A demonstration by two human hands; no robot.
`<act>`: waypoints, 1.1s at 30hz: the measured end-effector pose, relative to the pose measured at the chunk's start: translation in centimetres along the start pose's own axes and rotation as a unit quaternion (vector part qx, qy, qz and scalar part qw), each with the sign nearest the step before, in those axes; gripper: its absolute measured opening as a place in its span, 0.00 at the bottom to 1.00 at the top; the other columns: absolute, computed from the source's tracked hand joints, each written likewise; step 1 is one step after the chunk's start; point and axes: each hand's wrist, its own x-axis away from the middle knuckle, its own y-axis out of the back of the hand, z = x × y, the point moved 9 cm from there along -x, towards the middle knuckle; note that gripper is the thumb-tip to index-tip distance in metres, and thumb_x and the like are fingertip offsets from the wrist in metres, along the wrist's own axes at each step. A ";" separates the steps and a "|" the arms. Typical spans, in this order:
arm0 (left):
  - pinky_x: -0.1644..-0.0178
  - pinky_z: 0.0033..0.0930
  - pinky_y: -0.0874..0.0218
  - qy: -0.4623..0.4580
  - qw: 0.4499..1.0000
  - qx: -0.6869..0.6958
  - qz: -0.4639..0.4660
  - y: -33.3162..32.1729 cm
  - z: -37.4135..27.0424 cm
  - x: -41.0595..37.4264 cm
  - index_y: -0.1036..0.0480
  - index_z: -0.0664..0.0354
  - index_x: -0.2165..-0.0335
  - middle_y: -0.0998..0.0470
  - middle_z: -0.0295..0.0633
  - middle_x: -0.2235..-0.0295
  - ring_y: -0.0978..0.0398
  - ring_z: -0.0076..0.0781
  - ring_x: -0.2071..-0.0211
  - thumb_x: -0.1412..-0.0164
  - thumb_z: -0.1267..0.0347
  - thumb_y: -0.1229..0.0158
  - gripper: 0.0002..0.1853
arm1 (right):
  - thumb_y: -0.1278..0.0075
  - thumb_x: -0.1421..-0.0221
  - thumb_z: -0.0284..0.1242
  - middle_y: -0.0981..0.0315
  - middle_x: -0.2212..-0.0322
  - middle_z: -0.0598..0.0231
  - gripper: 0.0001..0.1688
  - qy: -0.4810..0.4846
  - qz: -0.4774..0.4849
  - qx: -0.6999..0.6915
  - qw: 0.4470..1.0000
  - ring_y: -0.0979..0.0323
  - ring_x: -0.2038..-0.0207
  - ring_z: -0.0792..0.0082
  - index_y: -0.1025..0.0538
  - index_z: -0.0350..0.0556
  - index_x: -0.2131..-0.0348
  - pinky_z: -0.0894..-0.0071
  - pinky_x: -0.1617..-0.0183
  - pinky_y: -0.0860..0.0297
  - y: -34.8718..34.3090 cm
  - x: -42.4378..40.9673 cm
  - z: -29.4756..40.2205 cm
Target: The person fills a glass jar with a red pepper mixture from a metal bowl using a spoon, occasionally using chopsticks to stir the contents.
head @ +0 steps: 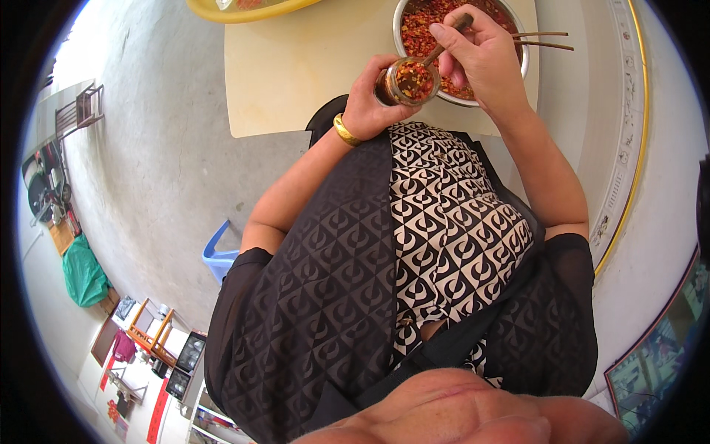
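My left hand (370,102) is wrapped around a glass jar (391,83), its open mouth tilted up towards the camera. Chopped red chili with yellow bits (413,77) shows inside the jar. Between the fingers of my right hand (477,61) is the handle of a wooden utensil (438,51); its lower end meets the jar's mouth and is partly hidden. Behind and below that hand stands a steel bowl (397,34) of chopped red chili. Two thin sticks, probably chopsticks (546,42), reach past the bowl's right rim, their other ends hidden by my right hand.
A pale tabletop (288,83) lies under the bowl. At its upper left edge is a yellow basin (258,15), cut off by the picture's top. A blue plastic chair (221,252) stands on the concrete floor (183,150) to the left. A wall with a gold trim (638,139) runs along the right.
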 end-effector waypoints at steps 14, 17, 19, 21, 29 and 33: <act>0.43 0.34 0.34 0.024 0.993 0.113 -0.021 0.2 0.6 0.3 0.38 0.64 0.44 0.25 0.41 0.51 0.26 0.28 0.50 0.54 0.72 0.25 0.41 | 0.44 0.37 0.26 0.22 0.75 0.66 0.07 0.043 0.080 0.018 0.996 0.30 0.79 0.86 0.21 0.41 0.61 0.85 0.78 0.35 1.9 1.1 1.4; 0.43 0.35 0.34 0.010 0.995 0.093 -0.015 0.2 0.1 0.2 0.38 0.64 0.44 0.25 0.41 0.51 0.26 0.28 0.50 0.54 0.73 0.25 0.41 | 0.44 0.38 0.25 0.22 0.75 0.65 0.05 0.040 0.036 -0.037 0.998 0.28 0.78 0.85 0.21 0.40 0.63 0.85 0.78 0.35 2.0 1.6 0.5; 0.42 0.35 0.34 0.003 0.998 0.066 -0.004 0.2 0.2 0.2 0.39 0.64 0.43 0.25 0.41 0.51 0.26 0.29 0.49 0.54 0.74 0.26 0.41 | 0.43 0.38 0.25 0.21 0.75 0.65 0.05 0.025 0.018 -0.044 0.999 0.27 0.78 0.84 0.21 0.41 0.64 0.84 0.79 0.35 1.1 2.2 -0.7; 0.42 0.35 0.34 0.009 0.998 0.062 -0.003 0.2 0.2 0.2 0.39 0.64 0.44 0.26 0.42 0.51 0.26 0.29 0.49 0.54 0.74 0.26 0.41 | 0.42 0.39 0.24 0.21 0.75 0.66 0.04 0.027 0.008 -0.017 0.999 0.26 0.78 0.84 0.21 0.41 0.64 0.84 0.79 0.35 0.7 2.9 -1.2; 0.44 0.35 0.32 0.026 0.994 0.098 -0.031 0.5 0.5 0.3 0.38 0.64 0.44 0.25 0.42 0.51 0.26 0.29 0.50 0.54 0.73 0.25 0.40 | 0.37 0.44 0.23 0.22 0.76 0.71 0.06 0.106 0.000 0.071 0.992 0.25 0.77 0.84 0.20 0.41 0.66 0.84 0.74 0.32 0.5 4.2 1.3; 0.45 0.35 0.32 0.019 0.996 0.082 -0.027 0.4 0.1 0.2 0.39 0.64 0.44 0.25 0.43 0.52 0.25 0.29 0.51 0.54 0.74 0.25 0.41 | 0.36 0.45 0.22 0.20 0.76 0.70 0.06 0.123 -0.002 0.048 0.991 0.25 0.76 0.84 0.20 0.41 0.67 0.83 0.72 0.30 0.2 3.9 0.8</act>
